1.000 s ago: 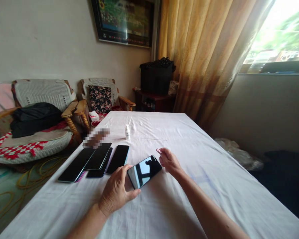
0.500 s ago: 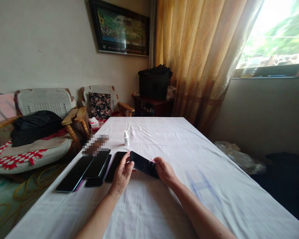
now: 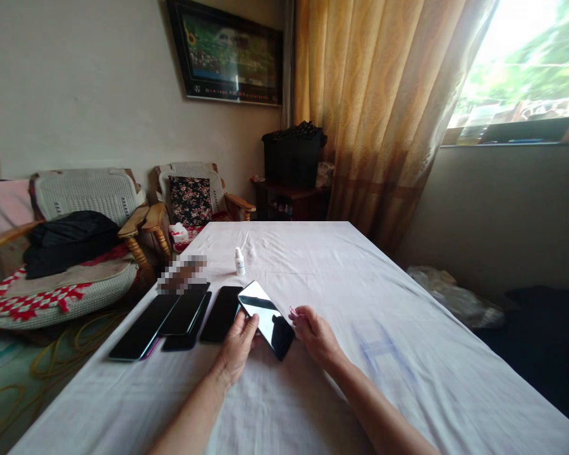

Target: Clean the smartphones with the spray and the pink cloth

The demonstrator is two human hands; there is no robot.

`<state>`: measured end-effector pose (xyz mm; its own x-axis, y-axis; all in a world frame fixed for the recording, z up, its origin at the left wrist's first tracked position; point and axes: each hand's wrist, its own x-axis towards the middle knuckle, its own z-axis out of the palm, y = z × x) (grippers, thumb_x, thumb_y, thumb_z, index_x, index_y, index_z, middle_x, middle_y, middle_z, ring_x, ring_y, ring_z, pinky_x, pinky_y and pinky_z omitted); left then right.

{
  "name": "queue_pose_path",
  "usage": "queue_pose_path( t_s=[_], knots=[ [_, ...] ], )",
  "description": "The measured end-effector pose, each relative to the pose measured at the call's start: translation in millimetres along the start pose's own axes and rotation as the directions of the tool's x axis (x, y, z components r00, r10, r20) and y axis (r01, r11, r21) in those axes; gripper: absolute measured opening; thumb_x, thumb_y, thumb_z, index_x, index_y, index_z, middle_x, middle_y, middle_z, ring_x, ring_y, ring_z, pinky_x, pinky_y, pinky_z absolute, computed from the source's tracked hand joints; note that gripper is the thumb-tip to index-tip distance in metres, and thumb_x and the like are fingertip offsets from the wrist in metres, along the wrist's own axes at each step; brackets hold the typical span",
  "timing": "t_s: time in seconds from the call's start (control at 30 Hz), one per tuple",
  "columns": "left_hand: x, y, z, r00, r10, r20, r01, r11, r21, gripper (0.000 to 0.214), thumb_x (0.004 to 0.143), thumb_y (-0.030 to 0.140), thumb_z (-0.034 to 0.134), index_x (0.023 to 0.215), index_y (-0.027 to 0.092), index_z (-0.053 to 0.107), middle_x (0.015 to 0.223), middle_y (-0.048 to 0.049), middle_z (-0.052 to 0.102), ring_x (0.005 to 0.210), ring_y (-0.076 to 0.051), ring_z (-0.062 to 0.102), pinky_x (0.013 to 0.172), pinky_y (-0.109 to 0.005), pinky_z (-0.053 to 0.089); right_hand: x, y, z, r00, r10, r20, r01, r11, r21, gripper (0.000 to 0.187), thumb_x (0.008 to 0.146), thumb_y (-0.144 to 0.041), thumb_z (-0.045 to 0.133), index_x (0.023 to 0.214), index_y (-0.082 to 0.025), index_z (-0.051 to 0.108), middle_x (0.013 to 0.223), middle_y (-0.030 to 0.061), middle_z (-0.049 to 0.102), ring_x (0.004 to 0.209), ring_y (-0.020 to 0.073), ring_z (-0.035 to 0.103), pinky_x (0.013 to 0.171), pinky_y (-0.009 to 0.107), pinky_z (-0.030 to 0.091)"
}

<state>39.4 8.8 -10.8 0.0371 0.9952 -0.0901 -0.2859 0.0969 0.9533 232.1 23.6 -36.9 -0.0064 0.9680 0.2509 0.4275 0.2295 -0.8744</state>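
My left hand grips a smartphone by its left edge, thumb along the side. The phone is tilted, its dark screen facing up and reflecting bright light. Just right of the phone, my right hand is closed, with a small pinkish thing between thumb and fingers; its kind is too small to make out. Another dark smartphone lies flat on the table left of the held one. Further left, several more phones lie overlapping. Beyond the held phone stands a small white bottle.
A white cloth covers the table. A blurred patch hides something at the table's left edge. Armchairs stand to the left, with a yellow cable on the floor. Plastic bags lie beyond the right edge.
The held phone has turned clockwise and now catches bright reflections. My right hand has come away from its right end and sits slightly lower, still holding the pinkish thing.
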Motion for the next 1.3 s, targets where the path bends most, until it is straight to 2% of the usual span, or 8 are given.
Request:
queue_pose_path(
  t_s=[0.1,0.23,0.4,0.5,0.8,0.9,1.07,1.3],
  knots=[
    [-10.6,13.6,-20.9,0.996,-0.068,0.049,0.063,0.993,0.098,0.075,0.070,0.060,0.074,0.133,0.024,0.051,0.114,-0.0084,0.070,0.099,-0.025,0.067,0.072,-0.031,0.056,-0.6,-1.7,-6.1,0.999,0.023,-0.040,-0.021,0.999,0.036,0.030,0.094,-0.045,0.033,0.100,-0.023,0.051,0.097,0.0076,0.072,0.055,0.0137,0.060,0.047,0.025,0.046],
    [-21.6,27.8,-45.2,0.992,-0.065,0.110,0.031,0.960,0.279,0.063,0.074,0.065,0.068,0.122,0.024,0.062,0.108,-0.0078,0.072,0.104,-0.027,0.066,0.081,-0.038,0.056,-2.0,-13.4,-6.8,0.999,-0.010,-0.033,0.011,1.000,0.008,0.024,0.094,-0.041,0.038,0.096,-0.024,0.056,0.070,0.0001,0.068,0.047,0.0135,0.055,0.049,0.025,0.046],
    [-21.8,26.6,-58.3,0.993,-0.015,0.114,-0.037,0.898,0.438,0.063,0.073,0.076,0.059,0.095,0.018,0.071,0.101,-0.0079,0.074,0.109,-0.027,0.064,0.100,-0.040,0.047,3.9,-31.6,4.0,0.976,-0.214,-0.038,0.209,0.972,-0.107,0.019,0.089,-0.033,0.049,0.090,-0.024,0.066,0.092,0.0064,0.069,0.077,0.0188,0.065,0.070,0.029,0.049],
    [-20.0,19.6,-58.3,0.996,0.057,0.071,-0.086,0.849,0.522,0.060,0.079,0.074,0.053,0.091,0.018,0.071,0.097,-0.0083,0.075,0.105,-0.027,0.066,0.098,-0.041,0.049,10.1,-37.3,12.3,0.945,-0.326,-0.025,0.316,0.930,-0.188,0.020,0.089,-0.027,0.049,0.089,-0.024,0.068,0.091,0.0063,0.069,0.084,0.0196,0.065,0.074,0.029,0.048],
    [-14.9,2.9,-54.1,0.969,0.244,0.032,-0.207,0.737,0.644,0.049,0.088,0.057,0.046,0.106,0.018,0.070,0.108,-0.0096,0.074,0.107,-0.028,0.067,0.094,-0.039,0.052,9.1,-41.4,34.6,0.937,-0.344,0.058,0.347,0.907,-0.240,0.022,0.093,-0.023,0.048,0.091,-0.024,0.069,0.086,0.0045,0.068,0.080,0.0179,0.064,0.073,0.026,0.046],
    [-14.9,1.6,-52.9,0.964,0.261,0.047,-0.221,0.696,0.683,0.047,0.089,0.054,0.045,0.108,0.019,0.070,0.108,-0.0090,0.074,0.106,-0.028,0.068,0.092,-0.039,0.053,5.5,-37.4,35.3,0.950,-0.297,0.096,0.312,0.913,-0.261,0.023,0.092,-0.022,0.048,0.092,-0.024,0.071,0.086,0.0047,0.067,0.081,0.0179,0.063,0.074,0.027,0.047],
    [-13.6,7.1,-50.2,0.962,0.228,0.151,-0.249,0.506,0.825,0.043,0.093,0.047,0.040,0.110,0.021,0.071,0.104,-0.0086,0.075,0.099,-0.026,0.070,0.084,-0.035,0.054,3.0,-26.7,33.7,0.966,-0.227,0.121,0.253,0.927,-0.278,0.023,0.091,-0.021,0.051,0.093,-0.025,0.073,0.087,0.0046,0.068,0.082,0.0184,0.064,0.075,0.027,0.047],
    [-18.9,16.9,-41.1,0.964,0.196,0.179,-0.239,0.346,0.907,0.039,0.085,0.049,0.054,0.105,0.021,0.073,0.095,-0.0101,0.071,0.084,-0.026,0.069,0.075,-0.033,0.052,9.6,-14.1,23.1,0.986,-0.154,0.062,0.166,0.944,-0.286,0.022,0.089,-0.022,0.053,0.092,-0.026,0.074,0.088,0.0037,0.070,0.080,0.0183,0.066,0.070,0.027,0.048]
  ],
)
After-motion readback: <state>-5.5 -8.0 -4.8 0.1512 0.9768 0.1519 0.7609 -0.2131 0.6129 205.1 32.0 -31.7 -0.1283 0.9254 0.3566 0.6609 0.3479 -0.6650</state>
